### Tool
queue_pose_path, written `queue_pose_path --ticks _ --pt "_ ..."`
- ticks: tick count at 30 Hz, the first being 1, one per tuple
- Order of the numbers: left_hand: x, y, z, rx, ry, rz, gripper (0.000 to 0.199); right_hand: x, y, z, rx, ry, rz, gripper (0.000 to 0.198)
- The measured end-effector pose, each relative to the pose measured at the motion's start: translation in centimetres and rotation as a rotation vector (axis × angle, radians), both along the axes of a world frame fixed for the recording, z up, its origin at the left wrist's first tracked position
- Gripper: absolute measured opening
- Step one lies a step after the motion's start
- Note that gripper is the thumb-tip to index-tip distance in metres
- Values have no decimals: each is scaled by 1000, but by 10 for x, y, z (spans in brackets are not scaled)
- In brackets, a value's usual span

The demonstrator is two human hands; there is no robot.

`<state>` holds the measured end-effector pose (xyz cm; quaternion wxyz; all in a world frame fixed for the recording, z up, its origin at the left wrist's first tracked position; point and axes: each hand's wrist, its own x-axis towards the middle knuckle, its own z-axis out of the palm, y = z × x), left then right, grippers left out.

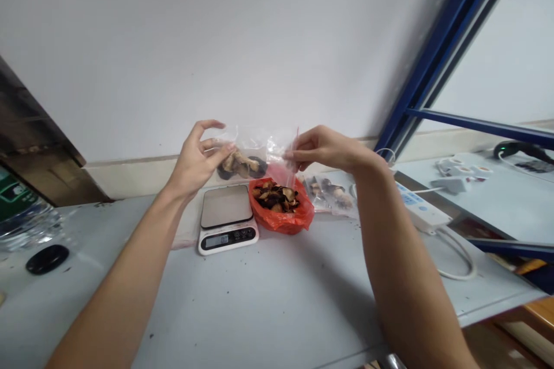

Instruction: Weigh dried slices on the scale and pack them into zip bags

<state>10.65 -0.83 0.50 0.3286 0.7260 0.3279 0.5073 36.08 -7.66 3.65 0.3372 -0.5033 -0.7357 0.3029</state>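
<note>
A clear zip bag [251, 141] with dried mushroom slices in its left end is held sideways in the air between my two hands. My left hand [199, 153] grips the filled end, thumb against the slices. At the other end, my right hand [320, 150] pinches the bag near its red zip strip. Below stands a white kitchen scale [227, 207], its plate bare and its display lit with what looks like zero. Beside the scale sits an open red plastic bag [285, 223] full of dark dried slices.
More filled clear bags [333, 196] lie right of the red bag. A white power strip [419, 204] with its cord is on the right, by a blue metal frame [428, 57]. At left are a black oval object [47, 259] and a large water bottle [21, 207]. A wall closes the back.
</note>
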Motion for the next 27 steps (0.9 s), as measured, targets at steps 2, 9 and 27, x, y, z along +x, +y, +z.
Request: queue_pose_path --ticks 2,9,27 --pt "-9 3 1 5 63 40 53 -1 7 -6 -73 39 86 35" --pt "-26 11 0 66 336 187 64 -22 26 -25 -242 47 221 24" --pt "-2 -11 -1 -161 638 -300 18 -59 33 -43 -232 119 190 27"
